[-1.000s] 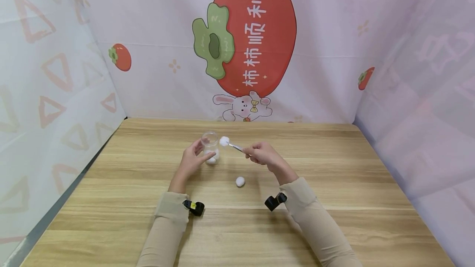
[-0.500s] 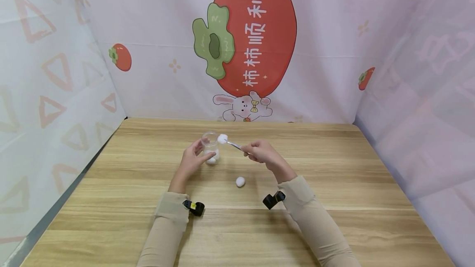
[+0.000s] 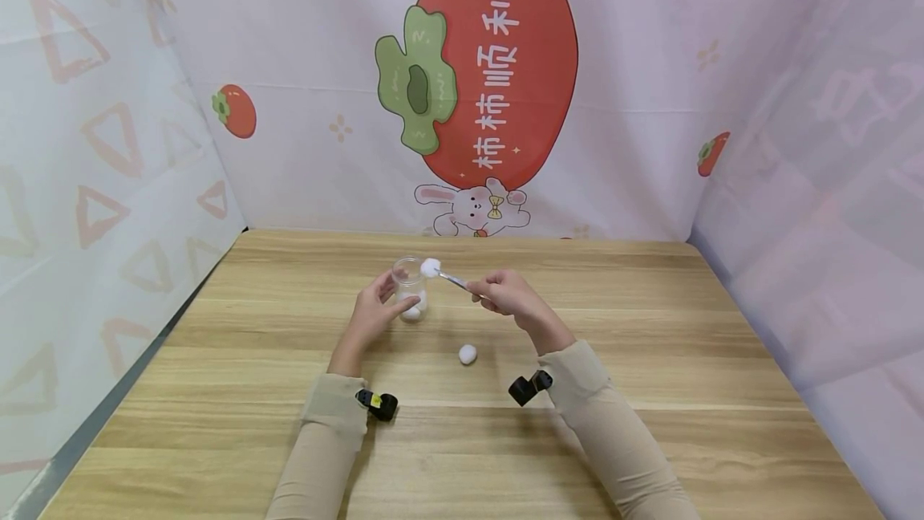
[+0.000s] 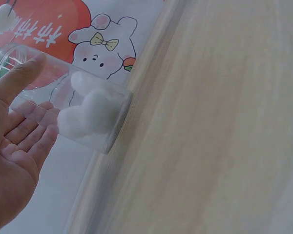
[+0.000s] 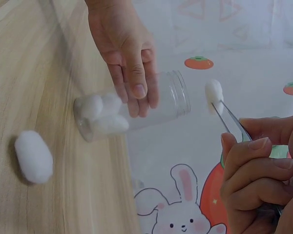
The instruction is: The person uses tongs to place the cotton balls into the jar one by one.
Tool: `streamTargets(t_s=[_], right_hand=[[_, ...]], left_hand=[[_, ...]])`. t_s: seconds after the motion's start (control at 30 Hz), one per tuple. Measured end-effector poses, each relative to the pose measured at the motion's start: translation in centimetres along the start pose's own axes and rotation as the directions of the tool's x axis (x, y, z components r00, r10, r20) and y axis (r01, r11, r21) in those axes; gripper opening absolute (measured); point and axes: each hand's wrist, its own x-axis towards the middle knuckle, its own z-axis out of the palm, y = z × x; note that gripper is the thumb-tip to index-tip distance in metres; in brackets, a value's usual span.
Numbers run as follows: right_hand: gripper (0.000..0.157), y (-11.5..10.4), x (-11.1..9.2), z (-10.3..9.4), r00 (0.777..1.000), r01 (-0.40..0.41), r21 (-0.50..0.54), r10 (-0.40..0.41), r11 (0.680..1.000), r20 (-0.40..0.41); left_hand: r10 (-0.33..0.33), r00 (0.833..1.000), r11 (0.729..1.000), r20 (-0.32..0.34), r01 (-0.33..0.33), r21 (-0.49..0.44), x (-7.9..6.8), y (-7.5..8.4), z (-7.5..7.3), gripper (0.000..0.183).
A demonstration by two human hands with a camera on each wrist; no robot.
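Note:
My left hand (image 3: 374,310) holds a clear, lidless jar (image 5: 163,100) upright on the table, thumb on one side and fingers on the other. Several white cotton balls (image 4: 95,114) lie at the bottom of the jar. My right hand (image 3: 508,295) pinches metal tweezers (image 5: 240,126), whose tips grip another cotton ball (image 5: 214,92). That ball is just above the mouth of the jar in the right wrist view, and overlaps the rim's right edge in the head view. One loose cotton ball (image 3: 468,354) rests on the table between my forearms.
The wooden table (image 3: 650,392) reaches back to a printed cloth (image 3: 621,143) with persimmons and a rabbit. Cloth walls also stand at left and right. A black camera (image 3: 530,387) sits on my right wrist and another camera (image 3: 378,405) on my left.
My right hand has moved slightly left and away from me, bringing the cotton ball in the tweezers to the jar's rim. The left hand, jar and loose ball have stayed put.

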Motion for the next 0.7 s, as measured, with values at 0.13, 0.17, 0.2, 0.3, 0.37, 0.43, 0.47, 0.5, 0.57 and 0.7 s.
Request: streamTargets(t_s=[0.13,0.17,0.2,0.3,0.37,0.43,0.47,0.5,0.57,0.7], right_hand=[[0.03,0.0,0.2,0.1,1.0,-0.008,0.002,0.008,1.0,-0.009],[0.03,0.0,0.3,0.2,1.0,-0.009,0.007,0.009,1.0,-0.008],[0.03,0.0,0.4,0.2,1.0,-0.011,0.012,0.011,1.0,-0.007],[0.029,-0.3,0.5,0.4,1.0,-0.015,0.023,0.015,1.0,0.001],[0.029,-0.6,0.5,0.6,1.0,-0.012,0.024,0.012,1.0,0.003],[0.029,-0.7,0.6,0.7,1.0,-0.009,0.019,0.009,1.0,0.001],[0.029,-0.8,0.6,0.7,1.0,-0.008,0.018,0.008,1.0,0.001],[0.029,-0.8,0.6,0.7,1.0,-0.006,0.019,0.006,1.0,0.001],[0.03,-0.9,0.6,0.8,1.0,0.001,0.019,-0.001,1.0,0.001],[0.031,-0.9,0.7,0.8,1.0,0.003,0.023,-0.003,1.0,0.0]], left_hand=[[-0.007,1.0,1.0,0.001,0.007,-0.006,0.1,-0.1,0.0,0.068],[-0.008,1.0,1.0,0.0,0.008,-0.005,0.1,-0.1,0.0,0.068],[-0.008,1.0,1.0,0.0,0.008,-0.003,0.2,-0.2,0.0,0.068],[-0.007,1.0,1.0,-0.003,0.007,-0.005,0.6,-1.0,0.1,0.069],[-0.003,1.0,1.0,-0.008,0.003,-0.012,1.0,-1.9,0.2,0.07],[-0.002,1.0,1.0,-0.013,0.001,-0.019,1.5,-2.8,0.3,0.071],[-0.001,1.0,1.0,-0.015,0.0,-0.019,1.7,-3.2,0.3,0.071],[0.002,1.0,1.0,-0.018,-0.002,-0.017,1.8,-3.5,0.4,0.072],[0.005,1.0,1.0,-0.021,-0.005,-0.009,1.9,-3.7,0.3,0.073],[0.007,1.0,1.0,-0.021,-0.007,-0.01,1.8,-3.7,0.3,0.074]])
